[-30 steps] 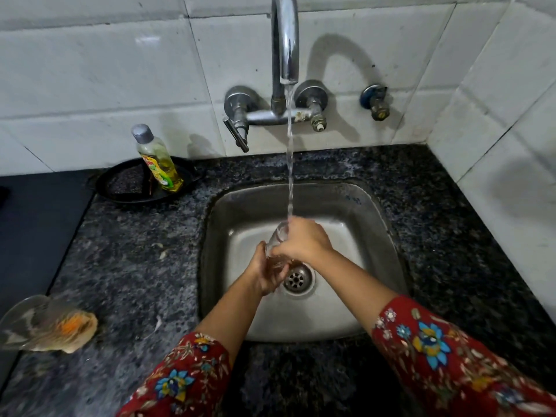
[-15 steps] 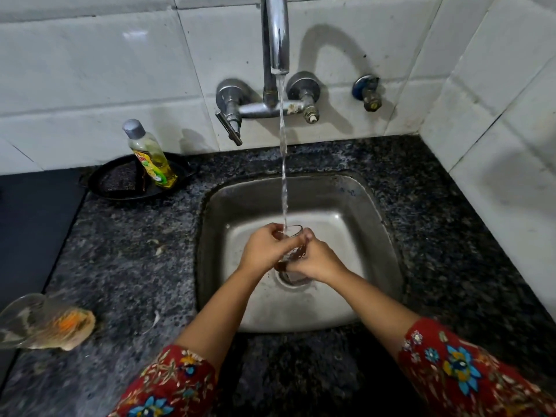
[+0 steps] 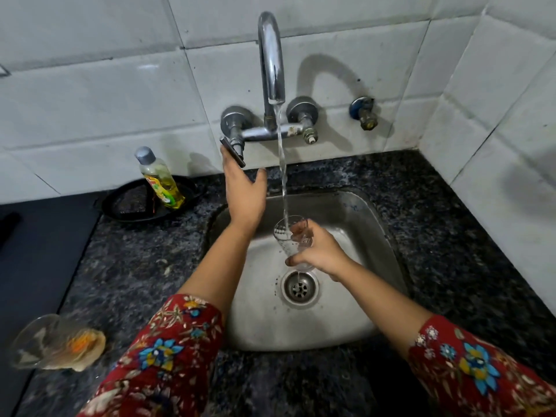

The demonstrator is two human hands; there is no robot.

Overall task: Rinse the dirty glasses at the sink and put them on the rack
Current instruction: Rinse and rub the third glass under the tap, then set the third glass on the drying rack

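Observation:
My right hand (image 3: 319, 251) grips a clear drinking glass (image 3: 288, 233) over the steel sink (image 3: 373, 236), tilted, with the tap's running stream falling into its mouth. Water trickles from the glass toward the drain (image 3: 300, 286). My left hand (image 3: 243, 191) is raised with fingers spread, its fingertips touching the left lever handle (image 3: 232, 152) of the wall tap (image 3: 272, 64). Another glass (image 3: 45, 341), with orange residue inside, lies on its side on the counter at the far left. No rack is in view.
A dish-soap bottle (image 3: 161, 179) leans in a black tray (image 3: 126, 206) behind the sink's left corner. Dark granite counter (image 3: 144, 266) surrounds the basin, with white tiled walls behind and to the right. A small valve (image 3: 365, 114) sticks out of the wall on the right.
My left hand has let go of the glass and risen to the tap's left lever. My right hand alone now holds the glass under the stream.

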